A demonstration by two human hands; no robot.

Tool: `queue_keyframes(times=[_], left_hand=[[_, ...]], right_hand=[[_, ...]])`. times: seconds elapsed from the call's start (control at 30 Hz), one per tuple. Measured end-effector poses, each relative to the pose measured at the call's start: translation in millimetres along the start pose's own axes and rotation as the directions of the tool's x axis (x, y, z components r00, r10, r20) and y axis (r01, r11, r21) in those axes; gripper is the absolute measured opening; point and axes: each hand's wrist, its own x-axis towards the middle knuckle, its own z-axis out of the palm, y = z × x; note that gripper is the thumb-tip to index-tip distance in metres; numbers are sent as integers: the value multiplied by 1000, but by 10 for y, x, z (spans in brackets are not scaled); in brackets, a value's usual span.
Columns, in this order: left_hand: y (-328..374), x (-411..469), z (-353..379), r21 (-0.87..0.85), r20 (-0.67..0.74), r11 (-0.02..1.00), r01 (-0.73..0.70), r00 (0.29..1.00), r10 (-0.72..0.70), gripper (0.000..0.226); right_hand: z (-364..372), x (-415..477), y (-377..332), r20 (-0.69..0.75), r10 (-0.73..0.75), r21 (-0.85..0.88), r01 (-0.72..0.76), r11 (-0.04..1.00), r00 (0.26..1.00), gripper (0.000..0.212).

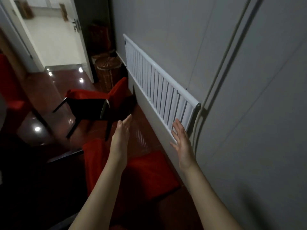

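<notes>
A: Where is the chair?
B: The chair (pixel 86 107) lies tipped on its side on the glossy floor (pixel 41 128), left of centre. Its black underside and legs face me, and its red seat is turned toward the wall (pixel 166 30).
A: And your grip?
B: My left grip (pixel 120 135) is open, fingers straight and together, holding nothing. Its fingertips are just beside a chair leg; I cannot tell whether they touch. My right grip (pixel 181 143) is open too, fingers spread, in front of the lower right end of the white radiator (pixel 157 83).
A: Anything lower down?
B: A red cushion (pixel 149 173) lies beneath both forearms, close to the wall.
</notes>
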Motion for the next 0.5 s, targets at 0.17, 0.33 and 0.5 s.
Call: queue_keyframes(times=[0.17,0.33,0.5], left_hand=[[-502,279,433,29,-129,998,50,991,-46,67],[-982,364,612,89,-223,978,188,961,-164,55],[-1534,541,459,102,-347,934,343,892,-290,55]], right_hand=[[-540,600,359,11,158,-48,-157,986,987,43],[-815,900,865,88,328,-62,-324,944,941,38],[-790,1196,1402,169,460,-158,-437,886,872,45]])
